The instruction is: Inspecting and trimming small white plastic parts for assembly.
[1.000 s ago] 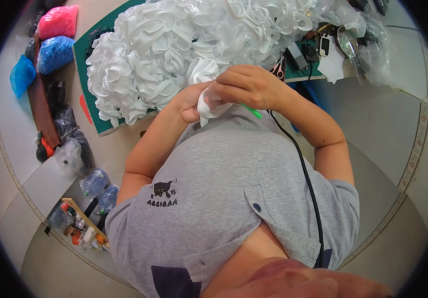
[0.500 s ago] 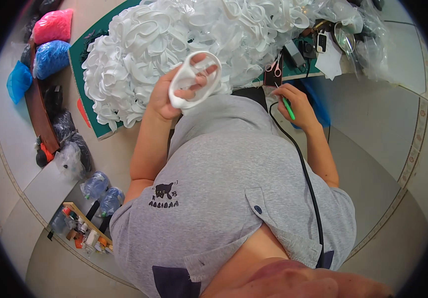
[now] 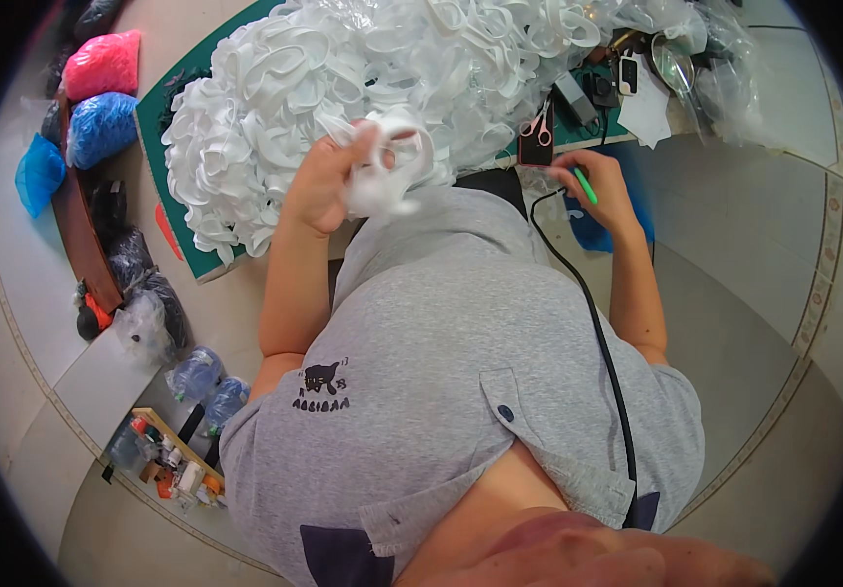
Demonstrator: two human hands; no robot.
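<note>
Over the front of the pile, my left hand (image 3: 331,181) is closed on a white loop-shaped piece (image 3: 415,157), smeared by motion. Its lower end hangs below my fingers. My right hand (image 3: 597,191), off to the right by the table's edge, grips a slim tool with a bright green handle (image 3: 586,186); the tip cannot be made out now. Behind my left hand a big heap of similar white pieces (image 3: 274,98) covers much of the green table mat (image 3: 150,127).
Pink-handled scissors (image 3: 537,127) lie on a dark flat object near the table edge, beside a grey box-like adapter (image 3: 573,101). A black cable (image 3: 592,323) runs down my shirt. Blue bags (image 3: 103,127) and a pink bag (image 3: 101,65) sit at far left. Clear plastic bags (image 3: 725,88) lie at right.
The white piece has turned and blurred in my left hand, its wide opening no longer facing up. My right hand has moved slightly right and up with the green-handled tool, which has tilted.
</note>
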